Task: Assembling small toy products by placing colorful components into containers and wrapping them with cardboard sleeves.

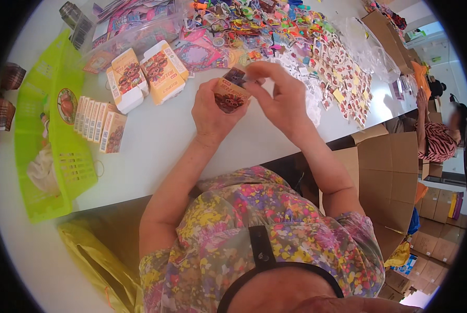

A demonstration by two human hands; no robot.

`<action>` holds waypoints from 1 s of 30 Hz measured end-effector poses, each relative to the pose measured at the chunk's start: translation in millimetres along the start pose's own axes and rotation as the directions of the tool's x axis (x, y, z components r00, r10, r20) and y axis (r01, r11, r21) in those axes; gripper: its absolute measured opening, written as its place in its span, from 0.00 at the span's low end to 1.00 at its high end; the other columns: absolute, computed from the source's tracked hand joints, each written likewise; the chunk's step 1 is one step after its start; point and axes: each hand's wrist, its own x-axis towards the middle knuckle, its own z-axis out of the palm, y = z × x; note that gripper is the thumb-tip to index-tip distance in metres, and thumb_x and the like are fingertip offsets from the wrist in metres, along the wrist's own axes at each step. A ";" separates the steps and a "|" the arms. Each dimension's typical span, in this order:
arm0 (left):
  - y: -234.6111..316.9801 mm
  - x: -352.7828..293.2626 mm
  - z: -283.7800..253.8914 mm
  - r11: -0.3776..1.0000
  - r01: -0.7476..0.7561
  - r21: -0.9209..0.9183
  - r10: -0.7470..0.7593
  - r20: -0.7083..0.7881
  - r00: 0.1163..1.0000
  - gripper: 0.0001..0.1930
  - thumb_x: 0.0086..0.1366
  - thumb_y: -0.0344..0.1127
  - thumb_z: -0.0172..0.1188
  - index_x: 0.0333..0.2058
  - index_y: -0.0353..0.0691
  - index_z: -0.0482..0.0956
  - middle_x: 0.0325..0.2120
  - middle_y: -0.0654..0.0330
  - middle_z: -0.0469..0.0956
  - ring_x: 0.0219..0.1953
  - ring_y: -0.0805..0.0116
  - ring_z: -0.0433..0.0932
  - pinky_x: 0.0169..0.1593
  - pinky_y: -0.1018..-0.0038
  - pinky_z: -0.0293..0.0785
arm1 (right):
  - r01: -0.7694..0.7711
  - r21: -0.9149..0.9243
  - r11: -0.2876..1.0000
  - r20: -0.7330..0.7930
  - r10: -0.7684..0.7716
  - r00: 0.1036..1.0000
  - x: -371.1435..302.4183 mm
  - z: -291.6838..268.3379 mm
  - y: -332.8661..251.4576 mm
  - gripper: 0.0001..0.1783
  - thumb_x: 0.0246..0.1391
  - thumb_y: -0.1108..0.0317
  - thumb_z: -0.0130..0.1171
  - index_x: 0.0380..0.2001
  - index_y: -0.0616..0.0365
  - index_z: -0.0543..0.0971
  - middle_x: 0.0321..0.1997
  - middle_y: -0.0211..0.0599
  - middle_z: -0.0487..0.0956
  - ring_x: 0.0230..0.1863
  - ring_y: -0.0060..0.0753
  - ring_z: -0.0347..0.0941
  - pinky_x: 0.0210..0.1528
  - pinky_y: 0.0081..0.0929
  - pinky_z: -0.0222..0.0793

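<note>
Above the white table, my left hand (211,112) is wrapped round a small cream and brown card box (231,96), tilted, with its upper end open and something dark showing inside. My right hand (279,96) is at that open end, thumb and fingers curled together; what they pinch, if anything, is hidden. To the left, several slim boxes (99,124) of similar print stand in a row. Behind them lie two larger yellow and white cartons, one (126,79) with a white flap raised and the other (163,73) beside it.
A green plastic basket (79,168) with a cloth stands at the left. Along the back are a clear bin (134,36) of printed packets, a pile of colourful trinkets (265,28) and many small stickers (343,78). An open cardboard box (387,156) is at my right; another person (439,135) sits beyond.
</note>
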 end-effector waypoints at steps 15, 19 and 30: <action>23.1 -27.5 -32.5 0.722 0.511 -0.466 -0.262 0.500 0.825 0.22 0.59 0.27 0.65 0.49 0.35 0.66 0.36 0.54 0.80 0.36 0.68 0.82 0.37 0.74 0.79 | -0.433 0.103 0.895 0.416 0.357 0.837 -13.8 -12.2 20.1 0.11 0.47 0.77 0.65 0.36 0.64 0.77 0.27 0.27 0.79 0.30 0.15 0.73 0.31 0.16 0.68; 35.3 -34.4 -46.8 0.669 0.579 -0.467 -0.282 0.561 0.778 0.26 0.56 0.24 0.66 0.51 0.36 0.64 0.37 0.54 0.79 0.37 0.69 0.81 0.38 0.75 0.80 | -0.485 0.077 0.871 0.622 0.338 0.707 -13.4 -13.6 25.8 0.11 0.44 0.77 0.67 0.33 0.62 0.77 0.25 0.26 0.78 0.29 0.16 0.73 0.31 0.17 0.67; 41.8 -60.1 -70.7 0.610 0.647 -0.457 -0.352 0.575 0.738 0.35 0.55 0.22 0.67 0.56 0.37 0.55 0.39 0.53 0.78 0.40 0.66 0.81 0.43 0.73 0.79 | -0.196 0.157 0.968 0.447 0.107 0.888 -66.6 -5.6 4.2 0.20 0.44 0.76 0.68 0.44 0.55 0.80 0.49 0.35 0.74 0.44 0.29 0.73 0.40 0.25 0.71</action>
